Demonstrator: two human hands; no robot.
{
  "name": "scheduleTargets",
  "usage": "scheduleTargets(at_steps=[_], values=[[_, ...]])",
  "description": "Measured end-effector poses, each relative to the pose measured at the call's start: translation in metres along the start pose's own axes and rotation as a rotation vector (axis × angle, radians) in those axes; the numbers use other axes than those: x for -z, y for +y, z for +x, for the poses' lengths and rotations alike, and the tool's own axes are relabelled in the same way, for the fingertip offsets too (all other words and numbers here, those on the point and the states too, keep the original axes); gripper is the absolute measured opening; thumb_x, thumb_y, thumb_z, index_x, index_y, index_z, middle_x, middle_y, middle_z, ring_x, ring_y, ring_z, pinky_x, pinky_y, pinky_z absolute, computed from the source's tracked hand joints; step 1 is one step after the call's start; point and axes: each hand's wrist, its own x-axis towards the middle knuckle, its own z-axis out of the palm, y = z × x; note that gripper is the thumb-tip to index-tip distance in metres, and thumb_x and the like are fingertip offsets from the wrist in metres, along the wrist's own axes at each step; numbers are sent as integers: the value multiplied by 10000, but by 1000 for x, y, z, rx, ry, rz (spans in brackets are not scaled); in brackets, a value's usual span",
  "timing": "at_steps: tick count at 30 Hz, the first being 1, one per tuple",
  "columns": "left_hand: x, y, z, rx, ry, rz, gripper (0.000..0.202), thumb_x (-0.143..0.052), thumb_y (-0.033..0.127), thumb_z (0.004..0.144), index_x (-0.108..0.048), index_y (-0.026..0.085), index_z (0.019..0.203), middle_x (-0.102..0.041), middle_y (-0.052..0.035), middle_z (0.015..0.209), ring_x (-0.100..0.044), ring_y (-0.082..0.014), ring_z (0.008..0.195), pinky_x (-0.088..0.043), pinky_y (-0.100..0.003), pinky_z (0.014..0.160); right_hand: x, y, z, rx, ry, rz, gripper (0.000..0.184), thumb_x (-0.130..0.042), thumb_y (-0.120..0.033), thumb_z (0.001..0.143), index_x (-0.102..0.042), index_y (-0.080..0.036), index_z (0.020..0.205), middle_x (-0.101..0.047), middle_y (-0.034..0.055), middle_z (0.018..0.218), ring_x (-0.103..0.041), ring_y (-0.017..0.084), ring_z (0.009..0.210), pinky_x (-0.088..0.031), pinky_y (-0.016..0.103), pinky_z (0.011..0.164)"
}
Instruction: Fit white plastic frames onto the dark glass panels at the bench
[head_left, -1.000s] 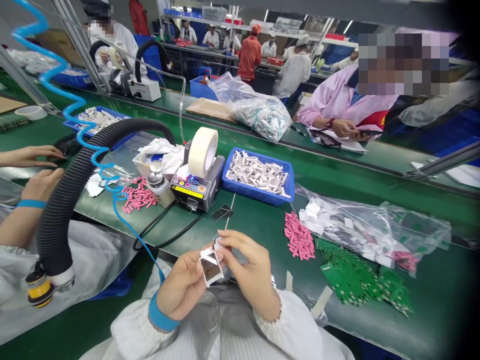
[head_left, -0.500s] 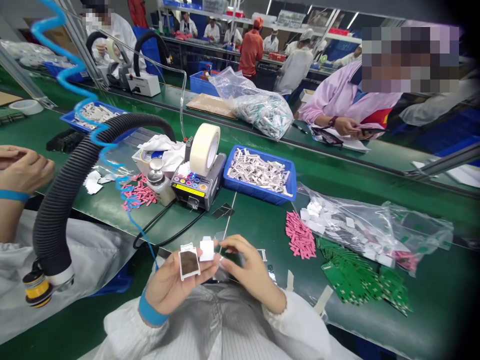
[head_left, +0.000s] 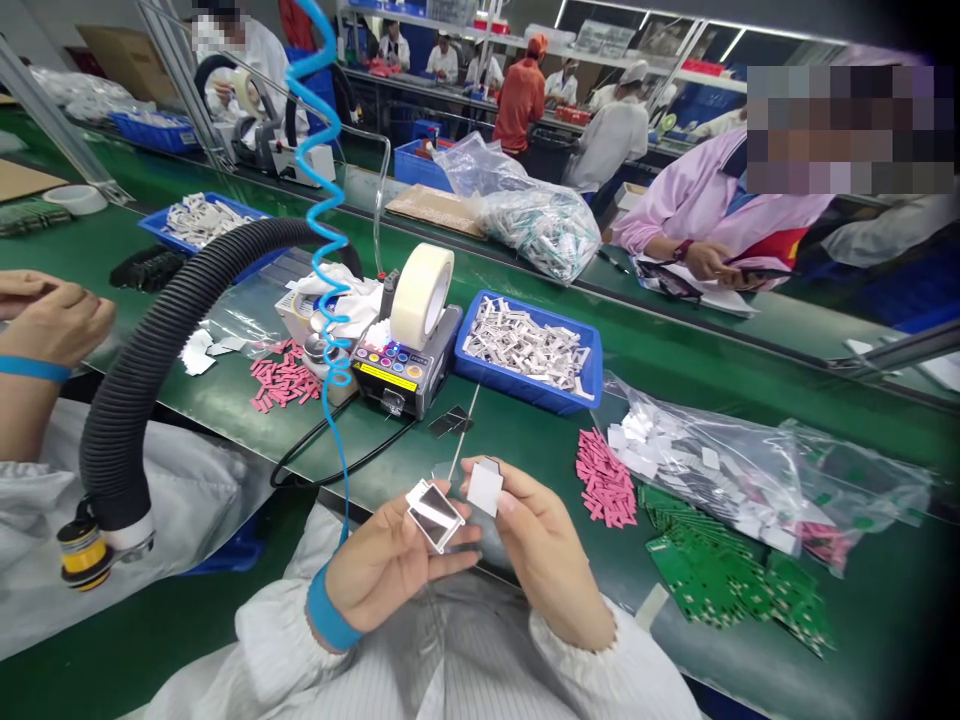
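A small rectangular frame (head_left: 435, 515) with a glossy white rim and a dark, mirror-like window sits in the person's left hand (head_left: 382, 570), gripped narrowly between thumb and fingers. The right hand (head_left: 544, 545) pinches a flat, matte white square piece (head_left: 485, 488) between thumb and fingertips, with a dark notch showing along its top edge. The hands are close together, with a narrow gap between the two pieces, and both are just in front of the tape dispenser (head_left: 405, 375), a boxy black machine carrying a roll of cream masking tape (head_left: 422, 296). Smooth green conveyor belt (head_left: 510, 440) gives open room between the hands and the dispenser. Right of the dispenser is a blue plastic tray (head_left: 525, 390) heaped with white strips. Further right lie loose pink strips (head_left: 604, 478), a crinkled clear bag (head_left: 697, 470) of white pieces and green circuit boards (head_left: 709, 575). Left of the dispenser are a second pile of pink strips (head_left: 283, 380) and a ribbed black hose (head_left: 150, 340) arching over the belt, with a coiled blue air tube (head_left: 328, 200) hanging nearby. Beyond the hose, at the far left, is a co-worker's hand (head_left: 52, 320).
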Motion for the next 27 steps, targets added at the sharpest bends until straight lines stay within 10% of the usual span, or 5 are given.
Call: scheduleTargets(at_steps=[9, 21, 24, 27], values=[[-3, -6, 8, -124, 272, 135, 369, -768, 339, 621, -706, 225, 967, -729, -18, 874, -625, -146, 856, -452, -246, 780, -17, -16, -12, 545, 52, -1245, 328, -383, -194, 910, -533, -139, 1196, -582, 99, 938, -474, 215, 845, -329, 457, 842], [9, -18, 10, 4, 450, 0, 265, -582, 308, 813, -642, 245, 1063, -708, -21, 942, -630, -160, 888, -481, -275, 781, -26, 16, -5, 416, 12, -1246, 348, -482, -427, 873, -563, -212, 1134, -584, 81, 1050, -451, 239, 916, -289, 469, 867], [13, -19, 15, 135, 500, -131, 262, -458, 323, 883, -616, 250, 1079, -703, -14, 953, -635, -159, 894, -492, -320, 812, -6, 17, -5, 272, -117, -1252, 477, -482, -502, 854, -496, -201, 1223, -547, 97, 1149, -455, 244, 1012, -272, 469, 939], [14, -19, 16, 147, 553, -199, 247, -422, 262, 902, -613, 239, 1057, -709, 2, 894, -645, -137, 782, -505, -362, 803, 39, 12, -7, -14, 115, -1309, 291, -482, -420, 881, -566, -275, 1119, -595, 27, 1090, -498, 187, 1002, -317, 367, 908]])
